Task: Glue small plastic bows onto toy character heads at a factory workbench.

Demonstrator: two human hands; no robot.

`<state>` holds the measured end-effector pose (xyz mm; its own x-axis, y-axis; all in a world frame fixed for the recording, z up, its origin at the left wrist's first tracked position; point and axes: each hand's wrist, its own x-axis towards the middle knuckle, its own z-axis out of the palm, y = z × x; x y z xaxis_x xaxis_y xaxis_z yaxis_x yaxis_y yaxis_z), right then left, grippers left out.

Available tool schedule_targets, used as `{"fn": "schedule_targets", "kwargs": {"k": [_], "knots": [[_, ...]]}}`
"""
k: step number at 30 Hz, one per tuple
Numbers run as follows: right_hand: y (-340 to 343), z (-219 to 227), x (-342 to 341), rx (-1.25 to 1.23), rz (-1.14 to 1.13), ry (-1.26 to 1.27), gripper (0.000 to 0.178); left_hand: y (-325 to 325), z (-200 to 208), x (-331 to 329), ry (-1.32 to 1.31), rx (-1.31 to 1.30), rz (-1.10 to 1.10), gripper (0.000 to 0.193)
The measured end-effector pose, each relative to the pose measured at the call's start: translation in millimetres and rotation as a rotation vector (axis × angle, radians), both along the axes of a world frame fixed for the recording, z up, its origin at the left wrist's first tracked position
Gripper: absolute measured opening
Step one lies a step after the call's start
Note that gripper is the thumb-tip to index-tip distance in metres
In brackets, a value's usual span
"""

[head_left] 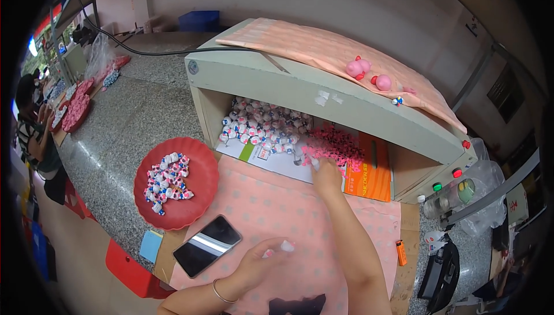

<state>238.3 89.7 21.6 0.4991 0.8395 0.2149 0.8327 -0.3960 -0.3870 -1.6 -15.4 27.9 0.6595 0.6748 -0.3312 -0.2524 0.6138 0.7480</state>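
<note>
My left hand [262,264], with a bracelet at the wrist, is over the pink dotted cloth [254,199], right of a black phone [208,245]. Its fingers are closed on a small white-and-pink piece [269,253]; another white patch shows at a fingertip, slightly blurred. My right hand [328,179] reaches to the front of the cabinet opening, at a heap of small pink pieces [337,144]. White shows at its fingertips too, and whether they pinch a piece is hidden. Left of that heap lies a pile of small white figures [259,121] with blue and pink parts.
A red scalloped bowl [199,194] at left holds similar figures. The pale cabinet [254,78] bears a pink cloth with several pink balls [382,83]. An orange lighter [401,252] and black pouch [441,277] lie at right. Another person [37,124] sits far left.
</note>
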Motion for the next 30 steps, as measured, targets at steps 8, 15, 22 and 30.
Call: {"fn": "schedule_targets", "kwargs": {"k": [8, 15, 22, 30], "knots": [[-59.5, 21.2, -13.0, 0.097, 0.053, 0.662, 0.02, 0.2, 2.9, -0.7, 0.025, 0.017, -0.005, 0.032], [-170.5, 36.3, -72.0, 0.055, 0.419, 0.717, 0.022, -4.6, -9.8, -1.1, 0.012, 0.217, -0.149, 0.032], [-204.4, 38.9, -73.2, 0.28, 0.045, 1.199, 0.012, -12.4, -17.9, 1.6, 0.08, 0.259, -0.15, 0.032], [-203.9, 39.1, -87.2, 0.3, 0.005, 1.404, 0.005, -13.0, -12.2, 6.5, 0.167, 0.349, -0.106, 0.033]]}}
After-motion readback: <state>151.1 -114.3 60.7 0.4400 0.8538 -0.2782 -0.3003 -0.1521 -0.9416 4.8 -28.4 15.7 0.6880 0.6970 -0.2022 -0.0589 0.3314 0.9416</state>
